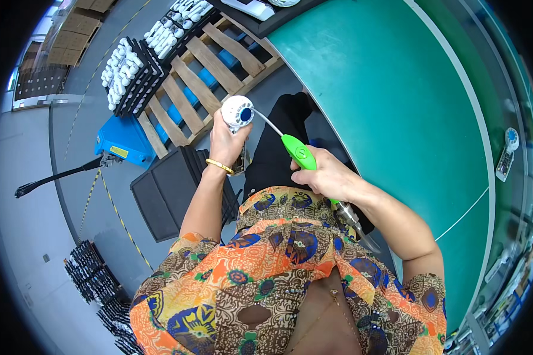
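Your left hand point(226, 142) has its fingers clamped round the white round part point(238, 111), held off the green table point(397, 106)'s left edge. Right hand point(326, 176) fingers grip the green air tool point(299, 152), nozzle at the part's blue centre.

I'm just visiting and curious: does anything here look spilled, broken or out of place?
Nothing stands out. The left hand holds a round white part, and the right hand points a green-handled tool at its blue centre. Trays of white parts sit tidily on a wooden pallet.
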Available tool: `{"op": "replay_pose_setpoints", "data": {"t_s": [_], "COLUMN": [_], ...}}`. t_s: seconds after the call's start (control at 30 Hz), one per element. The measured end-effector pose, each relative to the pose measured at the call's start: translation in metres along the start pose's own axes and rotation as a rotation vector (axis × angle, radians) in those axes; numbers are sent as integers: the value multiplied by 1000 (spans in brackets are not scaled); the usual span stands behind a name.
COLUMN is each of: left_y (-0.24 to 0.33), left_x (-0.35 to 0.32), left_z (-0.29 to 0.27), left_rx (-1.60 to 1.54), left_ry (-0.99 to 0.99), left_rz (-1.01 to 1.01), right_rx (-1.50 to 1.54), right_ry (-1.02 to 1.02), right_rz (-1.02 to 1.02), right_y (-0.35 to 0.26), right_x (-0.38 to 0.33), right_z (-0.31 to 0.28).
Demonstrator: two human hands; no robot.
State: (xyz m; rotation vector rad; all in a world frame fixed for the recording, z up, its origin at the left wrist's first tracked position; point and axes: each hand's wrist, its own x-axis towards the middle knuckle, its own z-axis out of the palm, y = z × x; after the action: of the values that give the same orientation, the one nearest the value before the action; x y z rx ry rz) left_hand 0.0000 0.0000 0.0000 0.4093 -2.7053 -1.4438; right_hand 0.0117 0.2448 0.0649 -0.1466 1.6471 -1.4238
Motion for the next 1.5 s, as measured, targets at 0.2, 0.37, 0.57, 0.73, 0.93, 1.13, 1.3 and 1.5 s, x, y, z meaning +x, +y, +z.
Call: {"op": "replay_pose_setpoints", "data": {"t_s": [0.2,0.37,0.57,0.73,0.93,1.13,1.3,1.5], "left_y": [11,11,-3,-8,-8,-4,-13,-14], "left_x": [-2,-6,-2,0,-3,-3,-4,-6], "left_z": [-7,-9,-16,-25,-21,-20,-27,-37], "left_rx": [46,-47,-361,-500,-485,-456,-445,-442], "left_ry": [-3,-69,-215,-322,-394,-413,-409,-320], "left_rz": [41,-58,-216,-299,-319,-369,-405,-339], "right_rx": [-68,-31,-89,-293,-379,-434,-450,-414], "right_ry": [-105,-57,-122,-301,-240,-294,-282,-300], "right_rz": [-2,-25,50,78,24,92,69,27], "right_y": [-7,-14,-3,-7,-5,-5,-5,-13], "right_x": [-7,-7,-6,-13,-11,-12,-7,-14], "right_z": [9,5,2,18,13,17,24,24]}}
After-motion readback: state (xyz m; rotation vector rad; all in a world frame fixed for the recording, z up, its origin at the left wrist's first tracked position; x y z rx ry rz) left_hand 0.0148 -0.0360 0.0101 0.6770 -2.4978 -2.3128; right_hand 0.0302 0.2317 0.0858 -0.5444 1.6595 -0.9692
